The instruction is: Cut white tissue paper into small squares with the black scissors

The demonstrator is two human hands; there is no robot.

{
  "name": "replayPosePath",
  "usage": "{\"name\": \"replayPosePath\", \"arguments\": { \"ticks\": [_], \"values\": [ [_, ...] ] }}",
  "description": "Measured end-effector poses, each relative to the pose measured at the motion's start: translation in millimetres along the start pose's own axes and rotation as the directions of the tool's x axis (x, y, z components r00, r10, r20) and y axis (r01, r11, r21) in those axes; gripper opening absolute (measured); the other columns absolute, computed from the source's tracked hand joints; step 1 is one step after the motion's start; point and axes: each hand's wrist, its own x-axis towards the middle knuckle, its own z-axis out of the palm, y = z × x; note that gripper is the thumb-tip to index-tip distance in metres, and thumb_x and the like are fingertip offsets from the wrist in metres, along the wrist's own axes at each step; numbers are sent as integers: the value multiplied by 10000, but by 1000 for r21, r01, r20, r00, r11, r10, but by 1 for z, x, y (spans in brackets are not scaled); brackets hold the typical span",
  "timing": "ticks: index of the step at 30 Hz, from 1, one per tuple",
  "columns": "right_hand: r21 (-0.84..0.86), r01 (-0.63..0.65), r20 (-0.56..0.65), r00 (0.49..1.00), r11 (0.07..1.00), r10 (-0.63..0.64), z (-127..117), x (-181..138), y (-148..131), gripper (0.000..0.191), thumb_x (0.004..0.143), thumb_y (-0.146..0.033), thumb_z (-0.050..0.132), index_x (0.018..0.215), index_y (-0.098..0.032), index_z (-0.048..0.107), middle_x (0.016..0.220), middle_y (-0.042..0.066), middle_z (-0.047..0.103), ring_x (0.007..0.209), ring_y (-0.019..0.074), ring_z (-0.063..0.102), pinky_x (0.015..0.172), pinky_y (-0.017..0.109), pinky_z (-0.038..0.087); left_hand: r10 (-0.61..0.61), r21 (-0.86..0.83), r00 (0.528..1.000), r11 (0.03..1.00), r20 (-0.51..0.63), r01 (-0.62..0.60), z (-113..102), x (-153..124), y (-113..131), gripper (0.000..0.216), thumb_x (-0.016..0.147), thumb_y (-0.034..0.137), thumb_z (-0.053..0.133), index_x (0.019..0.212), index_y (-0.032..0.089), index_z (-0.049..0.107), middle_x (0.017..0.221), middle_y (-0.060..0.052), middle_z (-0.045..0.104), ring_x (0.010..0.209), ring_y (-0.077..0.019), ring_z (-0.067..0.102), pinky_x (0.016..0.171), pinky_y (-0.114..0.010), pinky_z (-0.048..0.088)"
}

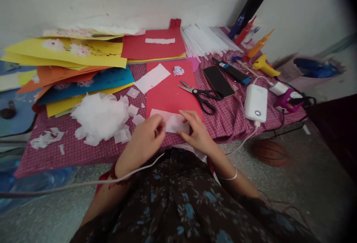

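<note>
Left hand [146,137]: fingers curled in toward the thumb at the left end of the paper; from where I stand I cannot tell whether they pinch it.
Right hand [196,131]: partly open, thumb and fingers apart, over the right end of the same piece.
White paper strip [171,121]: between the two hands, at the near edge of the red rectangular card sheet [173,96].
On the red card: a small crumpled white-and-violet paper cluster [178,71] toward the far end, with a flat white paper rectangle [153,78] overlapping the left edge.
Cutting tool: black-handled metal scissors [202,96], blades parted, lying across the card's right edge beside a dark flat phone [219,81].
Left heap: loose thin white paper squares [102,116], piled on the red checked cloth-covered surface [92,155].
Far right: a white plastic power bank [256,103], near a yellow glue gun [263,65].
</note>
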Motion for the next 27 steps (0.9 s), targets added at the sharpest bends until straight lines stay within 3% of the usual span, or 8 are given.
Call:
{"name": "replayPosePath", "arguments": {
  "ticks": [2,4,7,9,13,17,21,27],
  "values": [
    [39,57,11,998,998,-58,-3,-2,-1,513,900,-241,673,1397,-297,557,1462,115,573,1276,292,574,1043,502,472,63,-185,990,982,128,-38,13,-10,13,55,902,213,533,891,242,579,828,1,677,724,-164,615,685,-301,457],
    [84,119,20,992,989,-121,-5,-3,-1,210,905,-306,691,1113,-286,688,1424,93,624,1239,295,600,1051,518,448,143,-364,962,930,234,-49,19,-11,17,115,910,233,560,1000,252,629,935,-12,725,793,-166,665,733,-294,500],
    [200,117,-75,992,973,-104,-9,-3,1,143,909,-367,697,824,-257,663,1347,84,677,1213,292,620,1049,517,445,114,-422,983,905,143,-43,11,8,6,250,918,296,582,1155,241,643,1045,-51,744,902,-198,700,816,-316,539],
    [290,41,-146,989,956,2,-12,-2,4,172,899,-388,700,798,-262,641,1306,80,694,1234,293,617,1064,522,444,63,-226,998,972,-23,-67,1,31,-9,295,922,316,571,1191,215,637,1109,-85,730,995,-236,688,910,-371,534],
    [450,-93,-186,963,888,195,-14,-1,9,289,852,-494,721,752,-260,585,1197,98,727,1194,313,651,1047,523,475,141,310,978,933,153,-183,-10,73,-32,391,812,176,599,1199,168,650,1265,-150,663,1228,-319,581,1092,-474,431],
    [524,-30,-283,936,851,207,-10,-2,20,325,859,-526,704,748,-258,555,1161,115,717,1197,326,662,1047,525,484,133,367,946,899,295,-241,-6,94,-37,231,772,163,577,981,163,674,1076,-139,686,1014,-281,628,846,-370,490],
    [474,-44,-363,900,879,241,-2,-7,36,353,875,-566,644,735,-264,525,1220,133,699,1207,345,644,1027,542,487,101,271,887,931,451,-244,-5,106,-39,70,699,159,559,649,205,575,636,-23,633,594,-169,540,555,-283,358],
    [500,-98,-386,864,861,323,-2,-14,39,382,844,-624,658,705,-282,557,1196,117,710,1207,380,632,1011,572,496,108,198,865,953,491,-231,-50,159,-47,73,634,196,558,575,225,528,567,-7,599,528,-146,488,523,-279,322]
  ]
}}
